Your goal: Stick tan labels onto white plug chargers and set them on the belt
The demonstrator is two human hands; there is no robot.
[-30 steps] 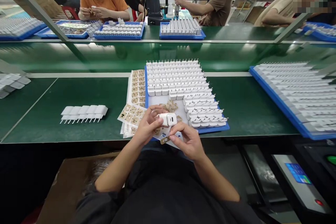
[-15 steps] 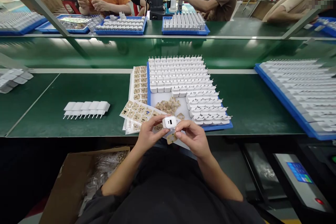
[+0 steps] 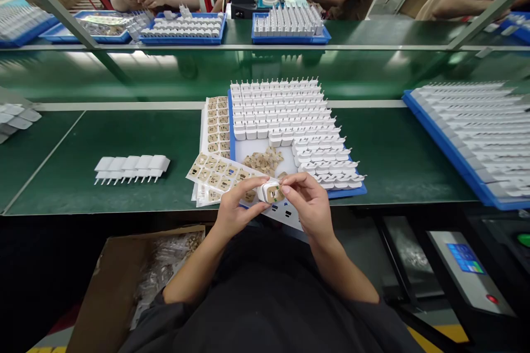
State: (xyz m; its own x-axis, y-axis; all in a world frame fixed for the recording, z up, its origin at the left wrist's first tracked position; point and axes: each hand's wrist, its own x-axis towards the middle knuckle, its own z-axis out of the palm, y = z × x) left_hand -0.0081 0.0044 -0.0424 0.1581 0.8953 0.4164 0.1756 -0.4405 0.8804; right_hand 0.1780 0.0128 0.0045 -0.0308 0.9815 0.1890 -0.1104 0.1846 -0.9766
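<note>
My left hand (image 3: 235, 207) pinches a white plug charger (image 3: 261, 194) between thumb and fingers, its port face turned up toward me. Closed on a small tan sticker (image 3: 274, 193) with cut-outs, my right hand (image 3: 309, 204) holds it against that face. Whether the sticker adheres cannot be made out. Beneath my hands lies a sheet of tan stickers (image 3: 213, 171), partly covered by them. Just beyond, a blue tray (image 3: 350, 193) bears rows of white chargers (image 3: 277, 105), pins up, and a loose pile of tan pieces (image 3: 264, 161).
More sticker sheets (image 3: 217, 127) lie along the tray's left side. A row of chargers (image 3: 131, 168) rests on the bench at left. Another full blue tray (image 3: 451, 149) stands at right. Below are a cardboard box (image 3: 107, 281) and a panel with a screen (image 3: 466, 258). Co-workers sit opposite.
The tan sticker has gone from hanging below the charger to lying over its port face. My right hand has risen slightly with it. The whole view has shifted a little.
</note>
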